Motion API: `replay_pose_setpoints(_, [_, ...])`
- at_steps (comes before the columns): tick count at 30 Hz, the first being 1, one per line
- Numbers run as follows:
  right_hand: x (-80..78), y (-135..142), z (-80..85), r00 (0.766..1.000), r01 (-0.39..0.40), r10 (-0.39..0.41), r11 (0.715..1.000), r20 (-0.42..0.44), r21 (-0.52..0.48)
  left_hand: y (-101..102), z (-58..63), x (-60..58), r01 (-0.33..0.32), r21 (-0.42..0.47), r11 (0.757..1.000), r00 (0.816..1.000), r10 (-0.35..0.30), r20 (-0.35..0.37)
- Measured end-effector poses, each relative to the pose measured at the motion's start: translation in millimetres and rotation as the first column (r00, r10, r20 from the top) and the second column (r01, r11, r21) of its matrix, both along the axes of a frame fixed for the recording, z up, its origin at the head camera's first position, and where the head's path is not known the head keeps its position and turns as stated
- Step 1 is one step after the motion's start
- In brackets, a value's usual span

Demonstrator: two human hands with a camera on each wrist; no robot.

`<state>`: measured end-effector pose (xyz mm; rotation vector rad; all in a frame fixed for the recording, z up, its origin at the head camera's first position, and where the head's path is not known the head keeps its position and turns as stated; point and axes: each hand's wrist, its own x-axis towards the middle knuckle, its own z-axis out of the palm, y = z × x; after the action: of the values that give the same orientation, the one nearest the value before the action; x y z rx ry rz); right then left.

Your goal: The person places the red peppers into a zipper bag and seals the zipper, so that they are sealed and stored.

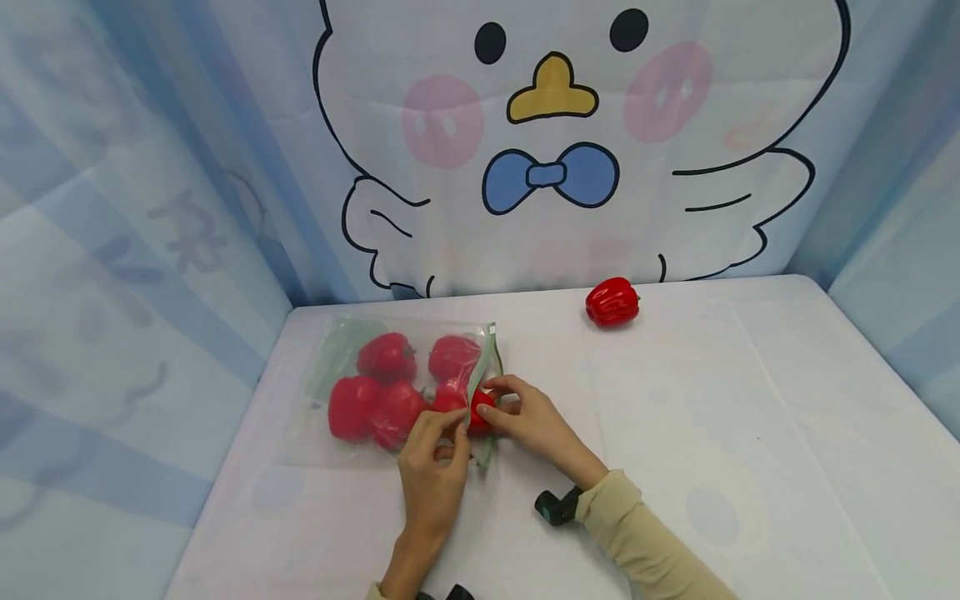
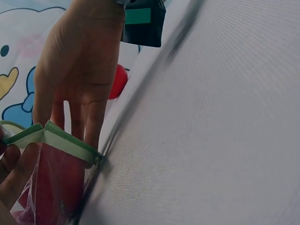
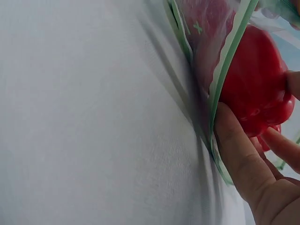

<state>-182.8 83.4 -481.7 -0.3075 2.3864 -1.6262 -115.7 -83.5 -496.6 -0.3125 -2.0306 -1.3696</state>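
Observation:
A clear zip bag (image 1: pixel 311 433) with a green-edged mouth lies flat on the table's left side, several red bell peppers (image 1: pixel 388 357) inside it. My left hand (image 1: pixel 433 479) pinches the near lip of the mouth; its fingers (image 2: pixel 14 176) show at the lower left of the left wrist view. With thumb and fingers my right hand (image 1: pixel 543 429) grips another bell pepper (image 3: pixel 255 75), which sits in the bag's opening, partly behind the green strip (image 3: pixel 229 61). In the right wrist view, one right finger (image 3: pixel 234 136) lies along that strip.
One more red bell pepper (image 1: pixel 612 302) lies alone near the table's back edge, right of centre. Behind the white-covered table (image 1: pixel 720 417) hangs a cartoon-printed curtain (image 1: pixel 547 242), with more curtain at both sides. A black camera (image 1: pixel 557 507) is strapped to the right wrist.

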Motion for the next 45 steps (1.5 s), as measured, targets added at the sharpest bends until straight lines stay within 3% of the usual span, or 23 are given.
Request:
replay_pose_setpoints(11, [1.5,-0.8,-2.8,0.994,-0.093,0.097,0.99,0.041,-0.103,-0.2,-0.3,-0.9,0.014,0.013,1.0,0.999,-0.013,-0.034])
replay_pose_setpoints(23, [-1.1,-2.0,-13.7,0.964,-0.249,0.263,0.945,0.039,-0.213,-0.5,-0.8,-0.3,0.017,0.016,1.0,0.998,-0.017,-0.053])
replay_pose_setpoints(31, [0.3,-1.9,-13.2,0.941,-0.336,0.335,0.922,-0.037,-0.19,-0.7,-2.1,-0.9,0.025,0.015,1.0,0.997,-0.024,-0.075])
replay_pose_setpoints(38, [0.3,-2.4,-13.1,0.908,-0.415,0.409,0.907,-0.085,-0.071,0.5,-1.9,-0.6,0.009,0.011,1.0,0.998,-0.009,-0.061])
replay_pose_setpoints(45, [2.1,-2.4,-11.1,0.889,-0.455,0.452,0.889,-0.074,-0.042,0.4,-2.1,0.1,0.02,0.012,1.0,0.999,-0.019,-0.043])
